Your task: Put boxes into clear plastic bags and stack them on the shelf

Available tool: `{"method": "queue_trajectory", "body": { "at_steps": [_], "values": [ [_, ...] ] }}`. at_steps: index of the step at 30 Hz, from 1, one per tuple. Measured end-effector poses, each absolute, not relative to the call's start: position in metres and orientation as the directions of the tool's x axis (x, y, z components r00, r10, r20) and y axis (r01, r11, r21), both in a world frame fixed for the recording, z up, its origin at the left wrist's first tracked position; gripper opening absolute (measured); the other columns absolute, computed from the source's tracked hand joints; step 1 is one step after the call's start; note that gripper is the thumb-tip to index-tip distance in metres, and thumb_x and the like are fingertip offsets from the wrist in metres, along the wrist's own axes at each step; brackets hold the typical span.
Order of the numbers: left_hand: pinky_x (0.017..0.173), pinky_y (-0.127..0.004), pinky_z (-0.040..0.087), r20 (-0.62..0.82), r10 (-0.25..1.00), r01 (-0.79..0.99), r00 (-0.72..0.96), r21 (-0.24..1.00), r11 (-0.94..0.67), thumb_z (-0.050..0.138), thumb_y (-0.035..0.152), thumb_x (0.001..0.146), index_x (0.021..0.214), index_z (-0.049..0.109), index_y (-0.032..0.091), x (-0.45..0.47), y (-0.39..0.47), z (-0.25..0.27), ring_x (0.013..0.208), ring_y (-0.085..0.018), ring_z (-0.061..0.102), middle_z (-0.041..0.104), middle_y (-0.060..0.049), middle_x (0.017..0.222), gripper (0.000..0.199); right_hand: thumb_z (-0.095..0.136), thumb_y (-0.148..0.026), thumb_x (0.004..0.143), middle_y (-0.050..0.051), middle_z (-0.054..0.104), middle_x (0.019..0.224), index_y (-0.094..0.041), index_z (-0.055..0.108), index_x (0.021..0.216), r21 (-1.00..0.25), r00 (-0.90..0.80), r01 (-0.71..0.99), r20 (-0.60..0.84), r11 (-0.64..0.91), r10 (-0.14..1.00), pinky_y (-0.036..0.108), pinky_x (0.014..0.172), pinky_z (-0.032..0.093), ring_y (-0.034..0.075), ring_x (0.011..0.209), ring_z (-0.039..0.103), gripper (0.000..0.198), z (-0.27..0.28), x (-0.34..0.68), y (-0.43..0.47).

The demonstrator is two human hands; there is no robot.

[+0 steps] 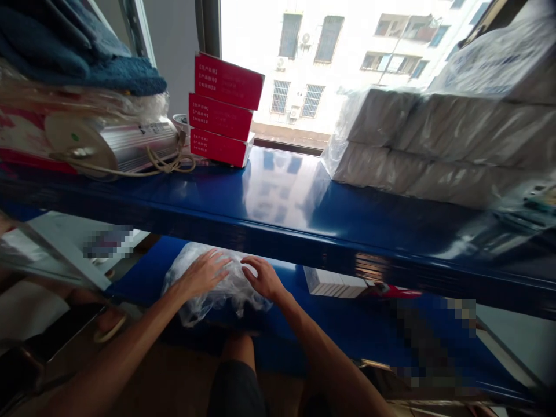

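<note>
A crumpled clear plastic bag (193,304) lies on the lower blue shelf (299,315); what is inside it I cannot make out. Flat on the bag's upper left part rests my left hand (207,272), its fingers stretched out and spread. Over the bag's right side is my right hand (263,278), with fingers apart and slightly bent and nothing gripped between them. Whether the right fingertips touch the plastic I cannot tell.
Above runs the upper blue shelf (286,200), its front edge overhanging the lower one. It carries stacked red boxes (223,119), a silver cylindrical machine (139,145) with a cord, and plastic-wrapped grey packs (434,127). White boxes (334,282) lie right of the bag.
</note>
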State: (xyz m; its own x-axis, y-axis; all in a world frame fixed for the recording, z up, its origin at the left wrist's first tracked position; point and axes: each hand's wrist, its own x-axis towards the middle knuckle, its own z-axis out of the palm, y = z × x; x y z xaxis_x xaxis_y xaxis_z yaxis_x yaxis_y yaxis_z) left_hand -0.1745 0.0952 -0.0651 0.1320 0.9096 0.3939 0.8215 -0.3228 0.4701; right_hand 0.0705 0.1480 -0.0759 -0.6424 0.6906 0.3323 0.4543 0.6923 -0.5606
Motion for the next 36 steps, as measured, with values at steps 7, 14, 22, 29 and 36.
{"method": "queue_trajectory", "body": {
  "at_steps": [7,14,22,29,36],
  "values": [
    [0.103,-0.047,0.055,0.434,0.779,0.822,0.453,0.135,-0.553,0.046,0.023,0.1,0.112,0.077,0.022,-0.121,0.068,0.009,0.112,-0.03,0.072,0.079,-0.012,0.11,0.033,0.056,-0.02,0.097,0.008,0.078,0.107,-0.02,0.075,0.111,-0.651,-0.513,0.401,0.423,0.644,0.747,0.034,0.093,0.055,0.023,0.098,0.073,0.024,-0.014,0.123,0.102],
    [0.079,-0.037,0.061,0.748,0.35,0.495,0.563,0.033,-0.868,0.056,0.013,0.094,0.114,0.073,0.026,-0.007,-0.011,0.129,0.077,-0.02,0.075,0.079,-0.003,0.088,0.03,0.071,-0.023,0.089,0.003,0.08,0.096,-0.021,0.078,0.108,-0.795,-0.841,0.253,0.101,0.551,0.532,0.025,0.078,0.057,0.019,0.085,0.075,0.02,0.081,0.208,0.024],
    [0.099,-0.042,0.056,0.893,0.387,0.631,0.227,0.168,-0.758,0.055,0.025,0.094,0.125,0.066,0.022,0.067,0.04,0.24,0.106,-0.025,0.069,0.073,-0.006,0.113,0.033,0.07,-0.036,0.095,0.005,0.078,0.094,-0.021,0.076,0.103,-0.685,-0.423,0.128,0.617,0.717,0.664,0.03,0.081,0.058,0.018,0.085,0.074,0.019,0.226,0.278,-0.009],
    [0.105,-0.052,0.051,0.755,0.649,0.622,-0.092,0.553,-0.555,0.064,0.025,0.085,0.148,0.047,0.022,0.083,0.153,0.275,0.126,-0.033,0.058,0.055,-0.017,0.139,0.066,0.06,-0.031,0.084,0.006,0.073,0.084,-0.018,0.068,0.097,-0.567,0.075,0.407,0.802,0.716,0.592,0.035,0.072,0.057,0.02,0.075,0.07,0.02,0.294,0.296,0.105],
    [0.113,-0.063,0.039,0.73,0.682,0.732,-0.049,0.491,-0.473,0.067,0.03,0.084,0.156,0.035,0.025,0.106,0.173,0.281,0.143,-0.043,0.041,0.042,-0.019,0.153,0.079,0.078,-0.04,0.073,0.021,0.042,0.151,-0.024,0.049,0.139,-0.487,0.362,0.734,0.871,0.473,0.333,0.069,0.108,0.036,0.043,0.14,0.04,0.074,0.351,0.318,0.181]
  ]
}}
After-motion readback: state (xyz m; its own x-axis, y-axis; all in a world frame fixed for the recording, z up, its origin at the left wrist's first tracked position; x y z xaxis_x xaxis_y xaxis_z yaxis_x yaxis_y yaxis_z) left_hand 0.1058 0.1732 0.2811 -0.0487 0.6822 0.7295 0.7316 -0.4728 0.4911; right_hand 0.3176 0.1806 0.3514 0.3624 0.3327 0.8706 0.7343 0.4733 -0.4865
